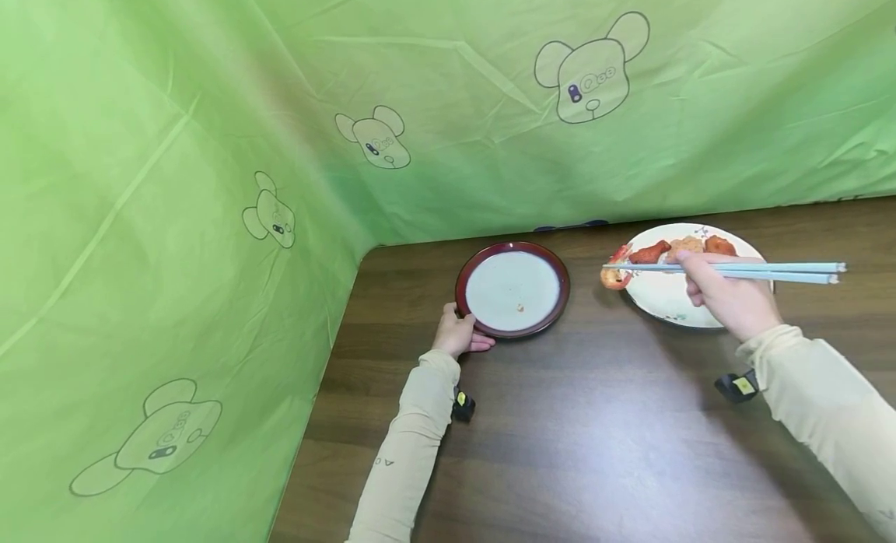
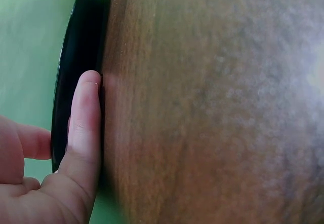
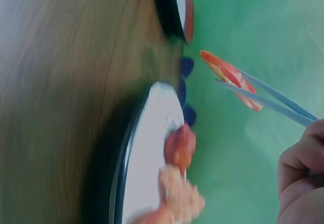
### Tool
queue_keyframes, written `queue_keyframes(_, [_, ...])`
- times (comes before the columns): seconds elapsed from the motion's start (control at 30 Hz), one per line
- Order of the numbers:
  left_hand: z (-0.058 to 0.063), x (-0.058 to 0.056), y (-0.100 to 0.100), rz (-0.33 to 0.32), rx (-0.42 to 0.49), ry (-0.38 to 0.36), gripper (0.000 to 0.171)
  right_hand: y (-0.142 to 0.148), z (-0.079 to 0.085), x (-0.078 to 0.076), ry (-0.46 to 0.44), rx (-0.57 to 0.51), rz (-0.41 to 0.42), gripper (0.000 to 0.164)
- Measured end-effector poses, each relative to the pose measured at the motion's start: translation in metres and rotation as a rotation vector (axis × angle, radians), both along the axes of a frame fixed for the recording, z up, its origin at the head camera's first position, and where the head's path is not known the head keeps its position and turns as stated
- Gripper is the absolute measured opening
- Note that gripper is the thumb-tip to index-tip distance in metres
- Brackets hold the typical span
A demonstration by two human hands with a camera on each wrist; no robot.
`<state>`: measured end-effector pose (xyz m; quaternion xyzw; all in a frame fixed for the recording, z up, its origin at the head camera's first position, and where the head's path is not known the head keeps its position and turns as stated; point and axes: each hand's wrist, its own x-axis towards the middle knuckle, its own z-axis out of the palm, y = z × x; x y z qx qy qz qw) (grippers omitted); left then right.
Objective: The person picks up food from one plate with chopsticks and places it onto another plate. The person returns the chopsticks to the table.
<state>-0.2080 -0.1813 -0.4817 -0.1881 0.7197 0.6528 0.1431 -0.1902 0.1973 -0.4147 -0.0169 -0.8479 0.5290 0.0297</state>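
My left hand pinches the near left edge of a red-rimmed plate, with the thumb at the rim and fingers at its dark outer side. A small orange crumb lies on its pale centre. My right hand grips a pair of light blue chopsticks. Between their tips is an orange-red shrimp, held up in the air in the right wrist view. In the head view it overlaps the left edge of a white plate.
On the white plate's far side lie a red-brown drumstick, a paler fried piece and another reddish piece. Both plates stand on a brown wooden table. Green cloth with bear drawings hangs behind and at the left.
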Motion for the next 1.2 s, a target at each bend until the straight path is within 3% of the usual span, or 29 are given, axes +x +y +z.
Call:
queue_keyframes(0.13, [-0.001,-0.002,0.000,-0.002,-0.005,0.003,0.054,-0.022,-0.002,-0.005,0.017,0.024,0.026,0.051])
queue_keyframes(0.37, [-0.002,-0.004,0.006,-0.015,-0.028,0.011,0.052,-0.052,-0.011,-0.013,-0.046,-0.072,0.099,0.034])
queue_keyframes(0.53, [-0.003,-0.004,0.010,-0.024,-0.033,0.010,0.054,-0.069,-0.020,-0.016,-0.031,-0.047,0.120,0.052])
queue_keyframes(0.77, [0.001,-0.003,0.010,-0.028,-0.037,0.014,0.054,-0.077,-0.030,-0.019,-0.006,0.027,0.147,0.055])
queue_keyframes(1.2, [0.000,-0.001,0.001,-0.008,-0.037,0.016,0.053,-0.083,-0.029,-0.024,-0.030,0.027,0.145,0.058])
